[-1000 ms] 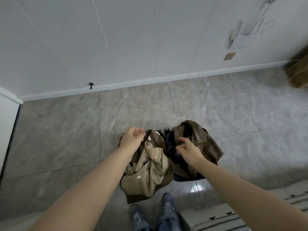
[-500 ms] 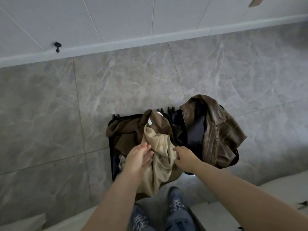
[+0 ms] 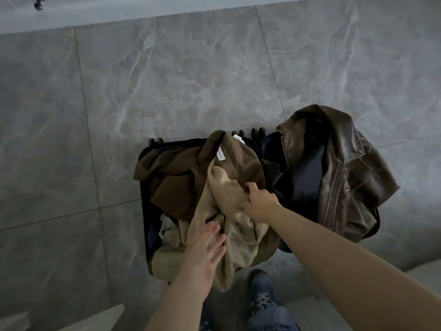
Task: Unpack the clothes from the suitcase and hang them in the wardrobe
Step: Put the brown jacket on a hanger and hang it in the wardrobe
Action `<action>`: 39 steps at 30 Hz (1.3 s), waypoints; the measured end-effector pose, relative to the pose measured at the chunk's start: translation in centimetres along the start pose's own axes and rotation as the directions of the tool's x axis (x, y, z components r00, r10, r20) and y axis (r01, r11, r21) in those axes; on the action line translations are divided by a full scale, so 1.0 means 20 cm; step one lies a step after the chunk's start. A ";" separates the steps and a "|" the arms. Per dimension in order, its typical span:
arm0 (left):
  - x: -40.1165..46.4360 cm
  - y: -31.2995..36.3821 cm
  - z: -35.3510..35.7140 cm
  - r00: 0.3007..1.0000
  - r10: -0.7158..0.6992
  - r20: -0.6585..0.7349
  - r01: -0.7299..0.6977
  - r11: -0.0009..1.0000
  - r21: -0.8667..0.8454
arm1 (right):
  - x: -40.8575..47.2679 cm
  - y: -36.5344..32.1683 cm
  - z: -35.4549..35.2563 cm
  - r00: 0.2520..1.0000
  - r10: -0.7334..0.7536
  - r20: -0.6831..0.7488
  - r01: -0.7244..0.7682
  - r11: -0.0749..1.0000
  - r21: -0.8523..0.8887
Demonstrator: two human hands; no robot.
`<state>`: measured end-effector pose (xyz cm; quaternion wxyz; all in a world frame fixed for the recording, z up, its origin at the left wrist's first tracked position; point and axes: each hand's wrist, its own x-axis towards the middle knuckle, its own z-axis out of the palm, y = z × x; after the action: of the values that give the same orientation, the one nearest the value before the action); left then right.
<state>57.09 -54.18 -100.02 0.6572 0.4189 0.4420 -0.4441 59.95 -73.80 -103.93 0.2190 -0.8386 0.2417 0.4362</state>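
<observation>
A dark open suitcase [image 3: 143,206] lies flat on the grey tiled floor, heaped with clothes. A beige garment [image 3: 229,211] is bunched in its left half over a dark brown garment [image 3: 176,173]. A brown leather jacket [image 3: 346,173] drapes over the right half. My right hand [image 3: 259,201] grips a fold of the beige garment near its top. Lower on the same garment rests my left hand [image 3: 206,249], its fingers straight and spread.
The floor [image 3: 191,75] stretches away to a white skirting board [image 3: 143,10] at the top, with a small black door stop [image 3: 38,4] at its left end. My feet in blue shoes [image 3: 261,295] stand just in front of the suitcase.
The view has dropped closer to the suitcase. My right hand has closed on the beige garment, and my left hand has come down flat onto it.
</observation>
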 end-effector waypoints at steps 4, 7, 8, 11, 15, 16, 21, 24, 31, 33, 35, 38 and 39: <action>0.05 -0.04 -0.01 0.999 -0.024 -0.026 0.024 0.999 -0.027 | -0.18 -0.07 0.14 0.986 -0.138 -0.096 0.164 0.922 0.352; 0.03 -0.01 0.04 0.993 -0.043 -0.111 0.049 0.997 0.054 | -0.40 -0.14 0.25 0.935 -0.343 -0.091 0.347 0.827 0.442; 0.01 -0.01 0.06 0.989 -0.042 -0.144 0.052 0.996 0.066 | -0.48 -0.15 0.28 0.915 -0.395 -0.082 0.386 0.795 0.467; -0.03 0.00 0.08 0.966 0.034 -0.254 -0.014 0.997 0.082 | -0.62 -0.14 0.30 0.909 -0.342 -0.237 0.414 0.690 0.593; -0.23 -0.01 0.22 0.981 0.147 -0.129 -0.112 0.962 0.248 | -0.71 -0.15 0.20 0.855 0.101 -0.508 0.310 0.688 0.657; -0.28 -0.01 0.26 0.975 0.197 -0.098 -0.160 0.940 0.301 | -0.73 -0.16 0.15 0.866 0.179 -0.467 0.242 0.667 0.704; -0.60 -0.02 0.45 0.963 0.268 0.013 -0.235 0.820 0.522 | -0.90 -0.19 -0.14 0.935 0.275 -0.224 0.073 0.469 0.880; -0.81 0.00 0.51 0.986 0.162 0.039 -0.161 0.863 0.479 | -1.04 -0.19 -0.24 0.928 0.232 -0.291 0.094 0.611 0.786; -1.29 0.07 0.51 0.990 0.128 -0.065 -0.093 0.915 0.392 | -1.50 -0.20 -0.46 0.805 0.068 -0.589 0.263 0.849 0.458; -1.44 0.13 0.49 0.975 0.214 -0.060 -0.181 0.921 0.344 | -1.65 -0.22 -0.54 0.780 -0.033 -0.625 0.361 0.839 0.407; -1.58 0.18 0.46 0.945 0.321 -0.063 -0.270 0.874 0.403 | -1.80 -0.27 -0.60 0.743 -0.106 -0.661 0.455 0.803 0.384; -1.74 0.22 0.43 0.909 0.416 -0.004 -0.357 0.785 0.506 | -2.00 -0.33 -0.68 0.695 -0.136 -0.706 0.526 0.765 0.370; -1.77 0.22 0.41 0.903 0.429 0.022 -0.378 0.769 0.516 | -2.06 -0.36 -0.70 0.697 -0.130 -0.705 0.522 0.765 0.376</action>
<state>55.39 -53.35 -63.53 0.5805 0.6833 0.2399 -0.3723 52.34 -67.44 -61.03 0.4315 -0.8650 0.2557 -0.0148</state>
